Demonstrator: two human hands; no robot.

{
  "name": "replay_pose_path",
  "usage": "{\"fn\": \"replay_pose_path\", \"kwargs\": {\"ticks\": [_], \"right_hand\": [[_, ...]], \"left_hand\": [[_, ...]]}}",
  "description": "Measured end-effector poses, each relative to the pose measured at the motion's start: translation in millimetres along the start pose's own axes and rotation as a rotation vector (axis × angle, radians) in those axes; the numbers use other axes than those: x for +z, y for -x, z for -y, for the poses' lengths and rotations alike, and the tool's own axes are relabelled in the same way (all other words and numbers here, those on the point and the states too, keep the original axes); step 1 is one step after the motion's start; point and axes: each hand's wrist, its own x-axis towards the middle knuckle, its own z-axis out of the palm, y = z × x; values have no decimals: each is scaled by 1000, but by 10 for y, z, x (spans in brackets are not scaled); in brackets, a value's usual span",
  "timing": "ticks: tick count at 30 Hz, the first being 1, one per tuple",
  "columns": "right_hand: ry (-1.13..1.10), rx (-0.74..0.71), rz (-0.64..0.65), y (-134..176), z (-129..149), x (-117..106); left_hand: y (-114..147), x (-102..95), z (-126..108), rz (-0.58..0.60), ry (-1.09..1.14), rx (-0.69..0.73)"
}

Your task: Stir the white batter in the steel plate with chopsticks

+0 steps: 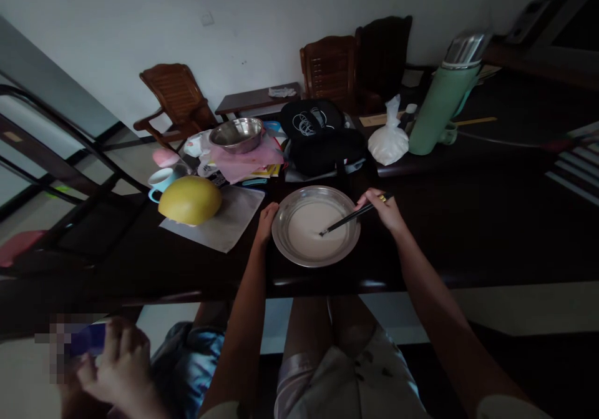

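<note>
A wide metal bowl [316, 260] stands on the dark table, holding a pale, milky liquid [306, 235]. My left hand [267, 219] grips the left side of the bowl's rim, its fingers partly hidden behind the edge. At the right side of the bowl, my right hand [381, 207] is closed around black chopsticks [349, 218]. Their silvery tips dip into the liquid near the middle of the bowl. A gold ring shows on the right hand.
Left of the bowl, a yellow pomelo [189, 200] lies by a light blue mug [161, 182]. Behind are a smaller metal bowl [236, 137], black case [322, 138], bag of white powder [388, 141] and green thermos [442, 103]. Another person's hand [121, 369] is at lower left.
</note>
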Motion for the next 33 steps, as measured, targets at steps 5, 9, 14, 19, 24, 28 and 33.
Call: {"fn": "replay_pose_path", "kwargs": {"ticks": [5, 9, 14, 19, 24, 28, 33], "right_hand": [[91, -70, 128, 4, 5, 49], [70, -44, -20, -5, 9, -3], [29, -4, 113, 3, -15, 19], [116, -82, 34, -10, -24, 9], [40, -25, 7, 24, 55, -14], [138, -115, 162, 18, 61, 42], [95, -84, -54, 2, 31, -8]], "left_hand": [[-30, -90, 147, -127, 242, 225], [-82, -99, 185, -74, 319, 195], [-145, -103, 219, 26, 326, 162], [-177, -40, 216, -184, 104, 133], [-155, 122, -28, -146, -54, 172], [-671, 921, -283, 24, -124, 204], [-1915, 2464, -299, 165, -206, 20]]}}
